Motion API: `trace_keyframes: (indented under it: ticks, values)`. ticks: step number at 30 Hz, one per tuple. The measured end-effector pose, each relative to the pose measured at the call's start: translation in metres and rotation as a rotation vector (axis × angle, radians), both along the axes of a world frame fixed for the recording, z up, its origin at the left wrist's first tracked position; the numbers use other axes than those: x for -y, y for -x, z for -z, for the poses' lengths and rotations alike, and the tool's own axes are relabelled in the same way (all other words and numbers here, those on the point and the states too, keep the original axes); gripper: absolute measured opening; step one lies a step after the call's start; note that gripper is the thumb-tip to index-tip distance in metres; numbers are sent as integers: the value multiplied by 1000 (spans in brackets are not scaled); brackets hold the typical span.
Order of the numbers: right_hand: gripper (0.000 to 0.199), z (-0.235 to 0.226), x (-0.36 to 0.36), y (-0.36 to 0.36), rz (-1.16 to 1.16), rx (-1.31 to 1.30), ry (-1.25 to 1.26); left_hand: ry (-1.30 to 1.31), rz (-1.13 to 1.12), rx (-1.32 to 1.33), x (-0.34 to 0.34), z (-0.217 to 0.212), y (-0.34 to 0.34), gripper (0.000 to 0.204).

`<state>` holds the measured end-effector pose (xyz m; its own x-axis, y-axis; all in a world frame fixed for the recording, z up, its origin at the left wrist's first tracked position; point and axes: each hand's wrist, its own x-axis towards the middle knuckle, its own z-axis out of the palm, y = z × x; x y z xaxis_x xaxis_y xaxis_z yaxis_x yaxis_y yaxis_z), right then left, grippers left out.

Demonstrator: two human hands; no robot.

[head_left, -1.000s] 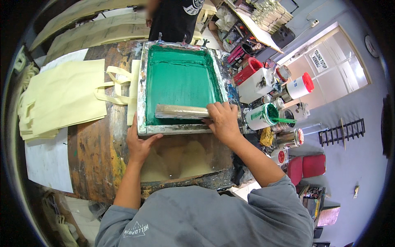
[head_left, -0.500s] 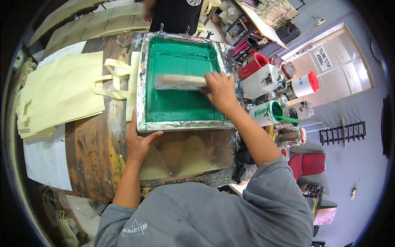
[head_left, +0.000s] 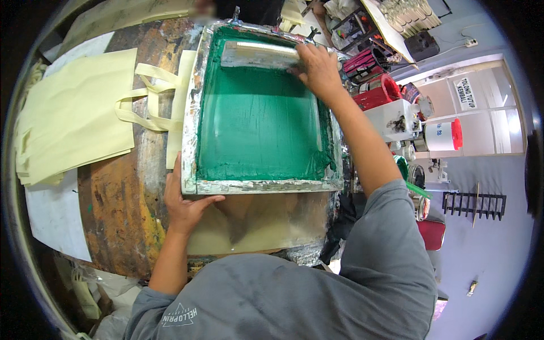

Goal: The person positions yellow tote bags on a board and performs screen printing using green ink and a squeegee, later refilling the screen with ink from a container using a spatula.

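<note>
A screen-printing frame with a pale, ink-crusted rim lies on the worktable, green ink spread over its mesh. My right hand grips the right end of a squeegee with a light-coloured handle. The squeegee lies crosswise at the far end of the mesh, its lower edge in the ink. At the near left corner, my left hand holds the frame, thumb along the near rim and fingers at the left side. Part of a cream tote bag sticks out from under the frame, its handles to the left.
A stack of cream bags lies at the left on the stained wooden table. Along the right stand a red ink container, a white one and several others. Clamps rise at the frame's far edge. Another person's dark clothing shows beyond.
My right hand has pushed the squeegee from the middle of the mesh to its far end. My left hand stays on the frame's corner. The whole view has shifted slightly.
</note>
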<state>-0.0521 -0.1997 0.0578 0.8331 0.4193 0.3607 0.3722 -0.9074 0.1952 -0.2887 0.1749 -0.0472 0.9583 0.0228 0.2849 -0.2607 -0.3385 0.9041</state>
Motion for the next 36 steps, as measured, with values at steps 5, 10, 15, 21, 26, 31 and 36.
trace_keyframes:
  ticks: [5,10,15,21,26,31,36]
  values:
    - [65,8,20,-49,-93,39,60,67,21,-28,-2,1,3,133]
    - [46,3,21,-87,-142,-49,-42,216,33,-111,-4,3,5,135]
    - [53,-17,16,-85,-113,-113,-22,161,41,-58,-6,7,3,135]
    - [51,-27,11,-74,-56,-165,-74,199,45,-64,-3,5,3,135]
    - [53,-6,23,-57,-64,-7,19,236,42,-102,3,-2,-1,133]
    - [58,-42,11,-5,-74,-72,-4,71,43,-45,-3,3,-1,132]
    - [52,-66,-2,74,-55,-280,-89,239,26,-71,4,-1,1,129]
